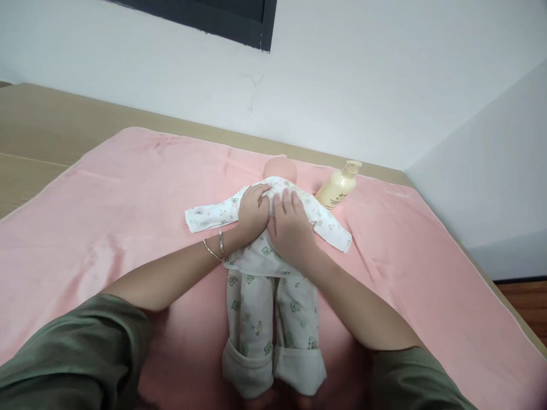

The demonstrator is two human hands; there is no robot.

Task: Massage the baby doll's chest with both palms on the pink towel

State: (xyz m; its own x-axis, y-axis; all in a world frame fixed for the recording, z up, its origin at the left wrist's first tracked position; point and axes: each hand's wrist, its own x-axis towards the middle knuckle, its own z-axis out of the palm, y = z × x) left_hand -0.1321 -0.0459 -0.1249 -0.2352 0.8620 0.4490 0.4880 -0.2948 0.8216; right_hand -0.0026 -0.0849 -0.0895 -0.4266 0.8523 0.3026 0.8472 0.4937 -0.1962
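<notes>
A baby doll (280, 168) lies on a pink blanket (149, 188), its head away from me and its legs toward me. It wears a white printed top (265, 259) with the sleeves out to both sides, and matching pants (256, 313) with turned-up cuffs. My left hand (253, 212) rests flat on the left part of the top's chest area, fingers pointing up and right. Beside it, my right hand (292, 228) lies flat on the top with its fingers extended. Both hands hold nothing; they cover the middle of the top.
A cream pump bottle (338, 187) leans on the blanket just beyond the doll's right-side sleeve. The blanket covers a wooden surface (47, 122) that meets a white wall (333, 80). A dark frame (239, 25) is on the wall above.
</notes>
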